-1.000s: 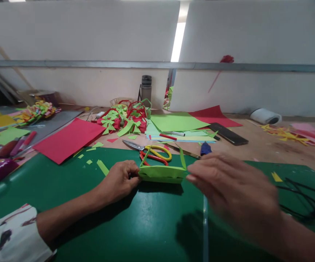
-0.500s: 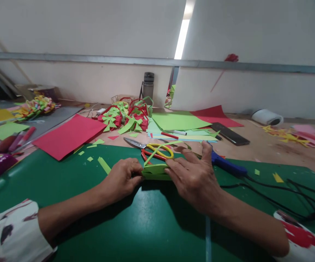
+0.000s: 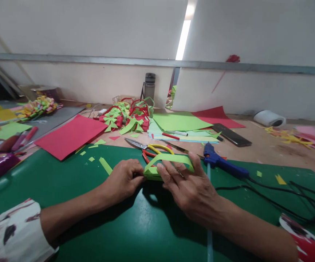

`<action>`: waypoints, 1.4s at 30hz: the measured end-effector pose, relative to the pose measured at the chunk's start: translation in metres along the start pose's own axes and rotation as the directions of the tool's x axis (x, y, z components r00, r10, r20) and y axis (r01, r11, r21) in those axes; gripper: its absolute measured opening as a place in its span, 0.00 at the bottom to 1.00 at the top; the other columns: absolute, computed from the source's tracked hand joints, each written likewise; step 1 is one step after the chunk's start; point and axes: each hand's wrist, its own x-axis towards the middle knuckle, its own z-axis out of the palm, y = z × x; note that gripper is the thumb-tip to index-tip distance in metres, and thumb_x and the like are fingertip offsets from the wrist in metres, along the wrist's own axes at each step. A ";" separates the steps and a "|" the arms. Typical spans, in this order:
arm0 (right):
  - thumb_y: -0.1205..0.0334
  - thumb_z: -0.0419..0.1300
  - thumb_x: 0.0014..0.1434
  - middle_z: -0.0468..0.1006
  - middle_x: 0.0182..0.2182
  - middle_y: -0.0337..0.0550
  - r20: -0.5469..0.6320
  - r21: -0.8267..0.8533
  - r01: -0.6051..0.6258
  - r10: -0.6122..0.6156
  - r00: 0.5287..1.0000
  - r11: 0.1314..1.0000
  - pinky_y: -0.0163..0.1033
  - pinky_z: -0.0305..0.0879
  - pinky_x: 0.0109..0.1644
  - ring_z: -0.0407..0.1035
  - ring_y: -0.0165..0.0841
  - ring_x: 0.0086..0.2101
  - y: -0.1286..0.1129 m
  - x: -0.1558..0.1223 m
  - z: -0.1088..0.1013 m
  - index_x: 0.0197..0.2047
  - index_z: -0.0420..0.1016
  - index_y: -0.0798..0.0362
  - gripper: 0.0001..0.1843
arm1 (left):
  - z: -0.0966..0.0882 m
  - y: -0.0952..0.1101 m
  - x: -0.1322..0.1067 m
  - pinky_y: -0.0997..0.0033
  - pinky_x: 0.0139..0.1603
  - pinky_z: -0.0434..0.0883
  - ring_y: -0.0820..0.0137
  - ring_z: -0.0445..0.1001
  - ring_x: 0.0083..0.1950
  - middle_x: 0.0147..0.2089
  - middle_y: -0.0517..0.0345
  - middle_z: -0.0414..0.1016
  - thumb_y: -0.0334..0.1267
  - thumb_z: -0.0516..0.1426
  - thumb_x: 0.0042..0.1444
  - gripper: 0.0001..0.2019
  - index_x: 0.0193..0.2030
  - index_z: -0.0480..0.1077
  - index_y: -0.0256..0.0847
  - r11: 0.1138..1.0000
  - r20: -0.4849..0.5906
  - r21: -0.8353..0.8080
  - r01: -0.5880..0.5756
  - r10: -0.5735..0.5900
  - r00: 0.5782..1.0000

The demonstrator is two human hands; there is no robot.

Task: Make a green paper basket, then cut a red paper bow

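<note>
Light-green paper piece [image 3: 153, 171] is pinched in the closed grip of the left hand [image 3: 124, 180] and pressed under the open, flat grip of the right hand [image 3: 192, 189].

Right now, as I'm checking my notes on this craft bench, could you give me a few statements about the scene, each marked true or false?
1. The left hand and the right hand both touch the light green paper piece. True.
2. The blue glue gun is held in the right hand. False: it lies on the green mat, to the right of that hand, in no hand.
3. The scissors lie beyond the paper piece, in no hand. True.
4. The black phone lies on the green mat. False: it lies on the bare wooden table, farther back.
5. The grey bottle lies on its side. False: it stands upright by the wall.
</note>
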 end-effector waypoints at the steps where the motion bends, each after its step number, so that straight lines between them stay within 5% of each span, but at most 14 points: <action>1: 0.67 0.50 0.63 0.77 0.45 0.58 0.026 0.006 0.009 -0.009 1.000 1.000 0.64 0.43 0.60 0.68 0.43 0.43 0.000 0.000 0.001 0.55 0.67 0.66 0.19 | 0.000 0.000 0.000 0.74 0.33 0.60 0.70 0.66 0.30 0.25 0.59 0.68 0.29 0.55 0.52 0.08 0.26 0.73 0.39 1.000 0.005 -0.004 0.008 -0.008 1.000; 6: 0.62 0.50 0.64 0.75 0.47 0.57 0.086 -0.002 0.016 -0.016 0.996 1.000 0.63 0.41 0.61 0.67 0.45 0.46 0.003 -0.001 0.004 0.58 0.63 0.65 0.23 | -0.002 0.000 0.001 0.75 0.32 0.61 0.71 0.67 0.30 0.25 0.60 0.68 0.28 0.55 0.50 0.07 0.25 0.73 0.38 0.994 0.009 -0.082 0.075 -0.074 0.997; 19: 0.67 0.47 0.64 0.77 0.42 0.58 0.076 0.001 -0.002 0.002 0.997 1.000 0.63 0.44 0.59 0.70 0.44 0.42 0.003 -0.001 0.004 0.58 0.64 0.65 0.21 | -0.007 0.010 0.002 0.76 0.30 0.61 0.73 0.64 0.28 0.25 0.62 0.69 0.32 0.56 0.47 0.04 0.27 0.72 0.37 0.893 0.101 -0.361 0.270 -0.250 0.963; 26: 0.72 0.47 0.62 0.76 0.43 0.57 0.100 0.034 -0.016 0.013 0.995 0.999 0.62 0.45 0.59 0.70 0.43 0.40 0.000 -0.003 0.004 0.59 0.62 0.62 0.23 | 0.005 0.017 0.001 0.75 0.28 0.61 0.73 0.63 0.27 0.26 0.61 0.67 0.34 0.52 0.52 0.06 0.26 0.68 0.38 0.894 0.002 -0.358 0.269 -0.287 0.958; 33: 0.66 0.53 0.61 0.73 0.49 0.62 0.050 0.112 -0.106 0.101 0.994 0.988 0.63 0.49 0.57 0.67 0.48 0.48 -0.002 -0.003 0.005 0.56 0.66 0.60 0.19 | 0.010 0.020 -0.003 0.74 0.30 0.62 0.72 0.65 0.29 0.27 0.63 0.67 0.31 0.53 0.51 0.02 0.30 0.62 0.40 0.936 -0.141 -0.250 0.248 -0.288 0.947; 35: 0.68 0.53 0.61 0.73 0.49 0.62 0.052 0.123 -0.101 0.095 0.994 0.987 0.63 0.49 0.57 0.67 0.48 0.48 -0.002 -0.005 0.005 0.56 0.66 0.61 0.20 | 0.008 0.016 -0.007 0.72 0.34 0.63 0.71 0.67 0.31 0.29 0.62 0.68 0.31 0.55 0.52 0.03 0.31 0.62 0.40 0.979 -0.273 -0.118 0.165 -0.192 0.943; 37: 0.69 0.53 0.60 0.73 0.49 0.62 0.045 0.133 -0.087 0.081 0.996 0.987 0.63 0.49 0.57 0.67 0.48 0.48 -0.001 -0.006 0.006 0.56 0.65 0.62 0.20 | 0.007 0.011 -0.011 0.70 0.36 0.61 0.70 0.66 0.32 0.29 0.61 0.69 0.31 0.55 0.54 0.03 0.30 0.64 0.40 0.994 -0.372 0.109 -0.020 0.059 0.926; 40: 0.69 0.53 0.60 0.72 0.50 0.63 0.047 0.133 -0.073 0.067 0.997 0.988 0.64 0.47 0.58 0.66 0.49 0.50 0.000 -0.008 0.009 0.57 0.64 0.63 0.21 | 0.009 0.003 -0.014 0.70 0.34 0.58 0.72 0.64 0.29 0.27 0.61 0.68 0.31 0.54 0.57 0.04 0.31 0.68 0.40 0.873 -0.315 0.402 -0.278 0.417 0.853; 42: 0.69 0.53 0.60 0.71 0.52 0.64 0.052 0.128 -0.066 0.060 0.997 0.990 0.64 0.45 0.58 0.64 0.50 0.52 0.000 -0.008 0.011 0.58 0.63 0.64 0.22 | 0.012 0.000 -0.014 0.70 0.30 0.55 0.72 0.61 0.27 0.25 0.61 0.67 0.32 0.54 0.59 0.05 0.33 0.70 0.40 0.805 -0.262 0.502 -0.316 0.490 0.832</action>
